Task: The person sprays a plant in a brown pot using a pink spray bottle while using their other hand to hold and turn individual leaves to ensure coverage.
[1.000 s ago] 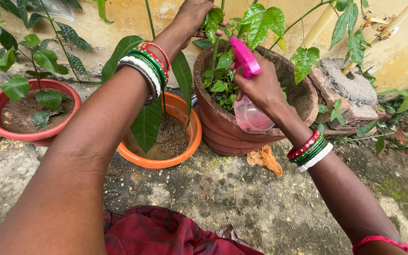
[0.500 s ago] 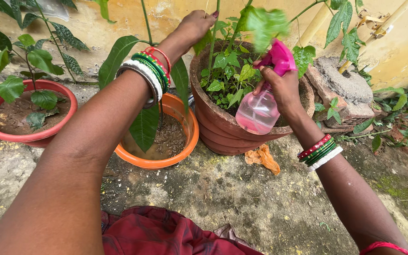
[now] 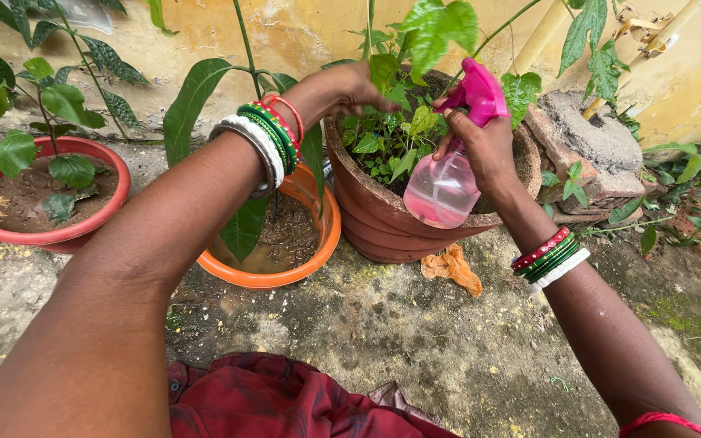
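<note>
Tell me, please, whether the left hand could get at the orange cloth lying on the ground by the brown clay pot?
Probably yes. The left hand is bare and rests among leaves at the brown clay pot rim. The orange cloth lies uncovered on the ground, though the right hand with its spray bottle hangs just above it.

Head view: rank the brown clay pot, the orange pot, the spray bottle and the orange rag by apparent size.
1. Brown clay pot, largest.
2. Orange pot, though a leaf and the left arm hide part of it.
3. Spray bottle, held in the right hand.
4. Orange rag, smallest.
</note>
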